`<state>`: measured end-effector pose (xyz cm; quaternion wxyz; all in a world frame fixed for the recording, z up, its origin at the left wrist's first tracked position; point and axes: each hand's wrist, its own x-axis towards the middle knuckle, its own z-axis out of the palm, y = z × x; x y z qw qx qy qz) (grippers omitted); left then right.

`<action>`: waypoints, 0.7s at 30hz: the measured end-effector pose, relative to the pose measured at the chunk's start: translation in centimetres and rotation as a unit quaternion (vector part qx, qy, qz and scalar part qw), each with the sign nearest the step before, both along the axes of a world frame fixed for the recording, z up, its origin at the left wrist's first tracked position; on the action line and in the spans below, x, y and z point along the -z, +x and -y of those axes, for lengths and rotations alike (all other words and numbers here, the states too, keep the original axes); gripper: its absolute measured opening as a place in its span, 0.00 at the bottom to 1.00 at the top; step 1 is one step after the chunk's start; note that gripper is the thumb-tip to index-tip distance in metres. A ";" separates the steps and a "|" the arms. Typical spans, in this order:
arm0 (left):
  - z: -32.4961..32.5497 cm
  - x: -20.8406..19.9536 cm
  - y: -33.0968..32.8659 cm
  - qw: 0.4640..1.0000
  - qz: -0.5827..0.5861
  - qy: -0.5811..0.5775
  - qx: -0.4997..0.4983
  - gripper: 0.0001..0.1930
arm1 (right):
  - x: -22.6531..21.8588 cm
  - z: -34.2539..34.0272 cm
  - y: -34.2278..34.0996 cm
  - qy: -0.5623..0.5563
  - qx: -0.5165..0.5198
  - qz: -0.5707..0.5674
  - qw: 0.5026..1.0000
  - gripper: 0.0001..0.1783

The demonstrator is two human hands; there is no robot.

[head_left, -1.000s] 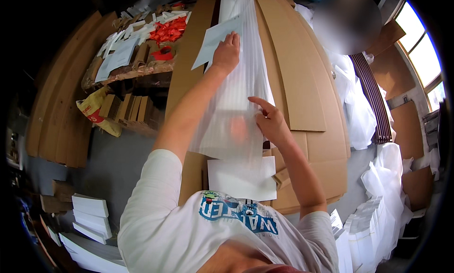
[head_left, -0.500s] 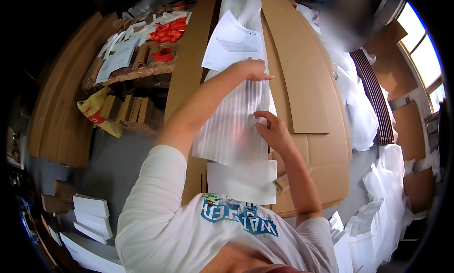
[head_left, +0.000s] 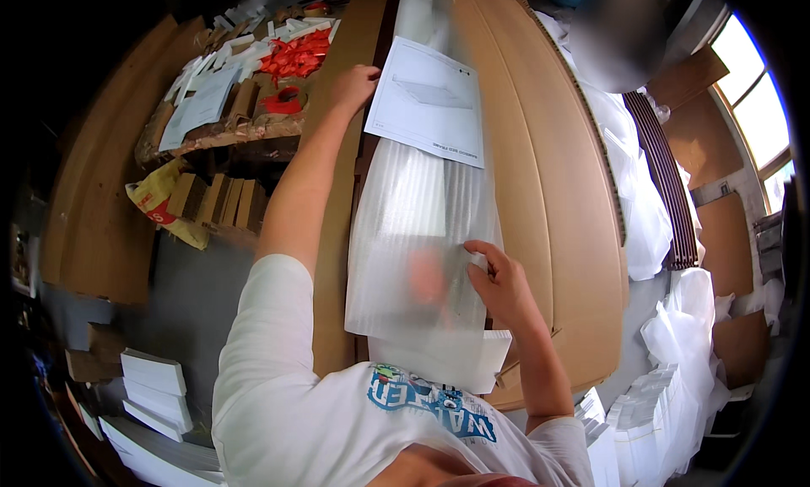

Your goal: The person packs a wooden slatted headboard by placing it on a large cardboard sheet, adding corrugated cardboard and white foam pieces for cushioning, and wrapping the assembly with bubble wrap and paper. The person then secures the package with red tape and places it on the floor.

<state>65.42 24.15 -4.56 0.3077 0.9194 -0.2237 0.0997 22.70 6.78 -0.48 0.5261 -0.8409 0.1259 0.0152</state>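
A translucent foam sheet (head_left: 388,293) lies lengthwise over a long pack on opened cardboard in front of me. On its far part rests a printed instruction sheet (head_left: 430,120) with a line drawing. My left hand (head_left: 356,86) is at the left edge beside the printed sheet, fingers curled; what they hold, if anything, is hidden. My right hand (head_left: 499,283) is at the foam's right edge, index finger and thumb apart, touching or just above it. Through the foam show a blurred reddish patch and a pale rectangle. A white block-like piece (head_left: 496,360) shows at the near end.
Cardboard (head_left: 574,234) spreads to the right. On the left, a bench holds red pieces (head_left: 297,55), a red tape roll (head_left: 285,100) and papers; a yellow bag (head_left: 169,208) hangs below. White boards (head_left: 156,377) are stacked lower left, white wrapped bundles (head_left: 624,192) at right.
My left hand has moved from over the foam's right side to its left edge. The printed sheet now lies flatter and straighter. The right cardboard flap has shifted, and my right hand is slightly nearer me.
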 end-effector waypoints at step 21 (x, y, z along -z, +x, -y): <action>-1.4 5.6 1.7 0.842 -0.308 -0.443 0.021 0.02 | 4.5 7.1 1.0 0.245 0.052 0.041 0.967 0.18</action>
